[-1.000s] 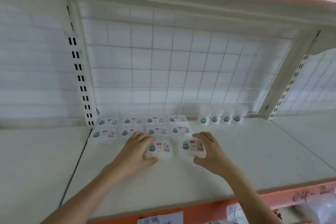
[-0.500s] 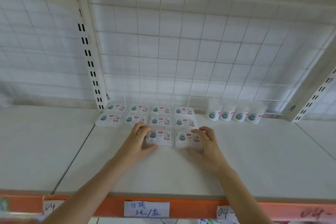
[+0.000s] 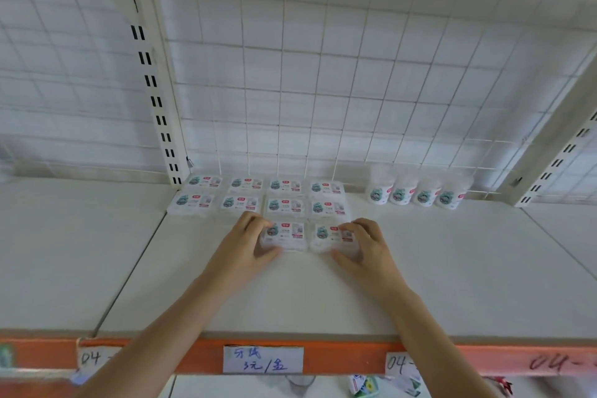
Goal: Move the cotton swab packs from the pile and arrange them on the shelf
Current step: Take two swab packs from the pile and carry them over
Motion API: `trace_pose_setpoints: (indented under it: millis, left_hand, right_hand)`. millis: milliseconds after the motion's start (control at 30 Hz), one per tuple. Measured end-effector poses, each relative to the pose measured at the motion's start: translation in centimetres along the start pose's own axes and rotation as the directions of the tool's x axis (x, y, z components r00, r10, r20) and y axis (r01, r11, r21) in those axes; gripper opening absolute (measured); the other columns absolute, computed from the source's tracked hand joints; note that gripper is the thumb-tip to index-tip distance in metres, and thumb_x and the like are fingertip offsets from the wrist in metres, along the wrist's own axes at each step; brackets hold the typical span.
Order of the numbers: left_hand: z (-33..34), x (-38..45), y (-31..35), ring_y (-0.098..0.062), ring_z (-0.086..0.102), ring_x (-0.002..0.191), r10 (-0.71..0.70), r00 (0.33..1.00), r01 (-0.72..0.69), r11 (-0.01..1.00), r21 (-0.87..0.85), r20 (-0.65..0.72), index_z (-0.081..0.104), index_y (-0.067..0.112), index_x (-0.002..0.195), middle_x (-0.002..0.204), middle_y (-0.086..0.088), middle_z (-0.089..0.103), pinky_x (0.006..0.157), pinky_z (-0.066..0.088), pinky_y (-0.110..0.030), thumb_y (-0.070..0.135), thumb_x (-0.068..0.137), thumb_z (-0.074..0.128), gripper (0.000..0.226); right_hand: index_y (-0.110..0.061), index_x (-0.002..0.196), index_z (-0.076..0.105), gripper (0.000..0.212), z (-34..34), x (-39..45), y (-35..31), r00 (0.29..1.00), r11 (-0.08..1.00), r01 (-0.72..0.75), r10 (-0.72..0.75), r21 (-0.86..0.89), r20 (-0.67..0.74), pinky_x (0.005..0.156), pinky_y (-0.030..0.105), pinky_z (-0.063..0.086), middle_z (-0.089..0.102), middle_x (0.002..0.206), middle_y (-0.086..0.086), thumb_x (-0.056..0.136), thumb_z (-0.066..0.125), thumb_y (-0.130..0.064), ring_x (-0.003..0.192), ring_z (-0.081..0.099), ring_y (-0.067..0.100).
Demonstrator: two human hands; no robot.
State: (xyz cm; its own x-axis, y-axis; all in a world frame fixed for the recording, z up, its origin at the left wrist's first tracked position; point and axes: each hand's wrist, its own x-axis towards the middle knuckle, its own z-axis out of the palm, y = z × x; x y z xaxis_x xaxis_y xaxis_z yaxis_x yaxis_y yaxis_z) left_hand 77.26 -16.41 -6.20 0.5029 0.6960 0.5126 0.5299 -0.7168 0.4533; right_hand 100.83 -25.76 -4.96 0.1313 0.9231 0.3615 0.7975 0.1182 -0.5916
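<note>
Left hand (image 3: 247, 241) curled around a flat cotton swab pack (image 3: 285, 234) lying on the white shelf (image 3: 452, 268); right hand (image 3: 365, 244) gripping its neighbour pack (image 3: 331, 236) just beside. Beyond the fingertips, eight packed rows (image 3: 263, 199) flat. Right of the right hand, four round tubs (image 3: 416, 194), contents blurred.

This is a shop aisle. A white metal display shelf (image 3: 452, 268) has an orange front rail (image 3: 349, 360) carrying handwritten paper price labels (image 3: 263, 359). A white wire-grid back panel (image 3: 323, 74) hangs between slotted white uprights (image 3: 155, 87). Identical clear flat cotton swab packs (image 3: 284, 205) lie in neat rows, and four matching round tubs (image 3: 416, 194) line the back.
</note>
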Motion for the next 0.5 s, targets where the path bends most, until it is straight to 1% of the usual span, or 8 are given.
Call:
trace_pose_setpoints:
  millis: [33,100,167,233,300,333,433,500]
  left_hand:
    - [0.05,0.0,-0.01,-0.004,0.046,0.077,-0.002,1.0,0.002,1.0,0.009,-0.002,0.059,0.008,0.1,0.098,-0.001,0.049,0.068,0.043,-0.018,0.023,0.07,0.079,0.039]
    - [0.1,0.0,-0.05,-0.01,0.051,0.075,-0.01,1.0,0.011,1.0,0.02,-0.005,0.059,0.009,0.099,0.097,0.0,0.049,0.066,0.048,-0.025,0.024,0.07,0.079,0.038]
    - [0.17,0.02,-0.04,-0.015,0.053,0.075,-0.011,1.0,0.011,1.0,0.027,-0.008,0.058,0.009,0.098,0.097,-0.001,0.048,0.064,0.05,-0.029,0.025,0.07,0.078,0.038]
    - [0.2,0.06,0.0,-0.012,0.051,0.075,-0.008,1.0,0.009,0.999,0.035,-0.015,0.058,0.009,0.098,0.097,-0.001,0.048,0.064,0.05,-0.03,0.024,0.07,0.079,0.038]
    - [0.19,0.09,-0.01,-0.008,0.048,0.077,-0.008,1.0,0.008,0.999,0.034,-0.024,0.058,0.01,0.097,0.096,0.0,0.048,0.065,0.05,-0.03,0.026,0.07,0.078,0.037]
    - [0.17,0.1,-0.01,-0.007,0.047,0.078,-0.008,1.0,0.008,0.999,0.032,-0.026,0.058,0.01,0.097,0.096,0.001,0.048,0.066,0.049,-0.028,0.03,0.071,0.075,0.037]
    - [0.1,0.14,0.03,-0.006,0.046,0.079,-0.012,1.0,0.012,1.0,0.029,-0.009,0.057,0.012,0.097,0.097,0.004,0.046,0.067,0.045,-0.022,0.047,0.073,0.059,0.042]
    - [0.04,0.1,0.07,-0.006,0.046,0.081,-0.012,1.0,0.013,1.0,0.018,-0.011,0.058,0.011,0.097,0.096,0.004,0.046,0.069,0.042,-0.021,0.049,0.073,0.054,0.045]
  right_hand:
    - [-0.007,0.115,0.059,0.044,0.03,0.01,-0.01,1.0,1.0,-0.004,0.004,0.001,-0.001,0.088,-0.002,0.027,0.043,0.12,0.004,0.076,0.074,-0.021,0.103,0.048,0.012]
    - [-0.008,0.116,0.058,0.044,0.15,0.13,0.13,1.0,1.0,0.0,0.0,0.0,-0.007,0.089,0.002,0.028,0.044,0.121,0.003,0.077,0.073,-0.021,0.104,0.049,0.012]
    - [-0.007,0.117,0.058,0.044,0.26,0.23,0.29,1.0,1.0,-0.001,0.001,-0.008,-0.006,0.089,0.001,0.027,0.044,0.122,0.004,0.078,0.072,-0.022,0.105,0.049,0.012]
    - [-0.007,0.117,0.058,0.043,0.34,0.28,0.41,1.0,1.0,0.001,-0.002,-0.012,-0.012,0.089,-0.001,0.026,0.044,0.122,0.005,0.078,0.072,-0.021,0.105,0.05,0.014]
    - [-0.007,0.117,0.058,0.043,0.38,0.32,0.44,1.0,1.0,-0.004,0.003,-0.008,-0.015,0.088,-0.003,0.026,0.044,0.121,0.004,0.078,0.072,-0.021,0.105,0.049,0.013]
    - [-0.008,0.117,0.058,0.043,0.41,0.35,0.47,1.0,1.0,-0.003,0.002,-0.006,-0.014,0.087,-0.004,0.025,0.044,0.121,0.003,0.078,0.072,-0.021,0.105,0.049,0.013]
    - [-0.009,0.117,0.057,0.042,0.46,0.37,0.59,1.0,1.0,0.001,-0.001,0.003,-0.017,0.088,-0.003,0.026,0.041,0.12,0.0,0.079,0.071,-0.02,0.105,0.048,0.012]
    - [-0.01,0.117,0.057,0.042,0.49,0.36,0.64,1.0,1.0,0.012,-0.012,0.004,-0.02,0.089,0.001,0.028,0.041,0.12,-0.001,0.079,0.071,-0.02,0.105,0.048,0.011]
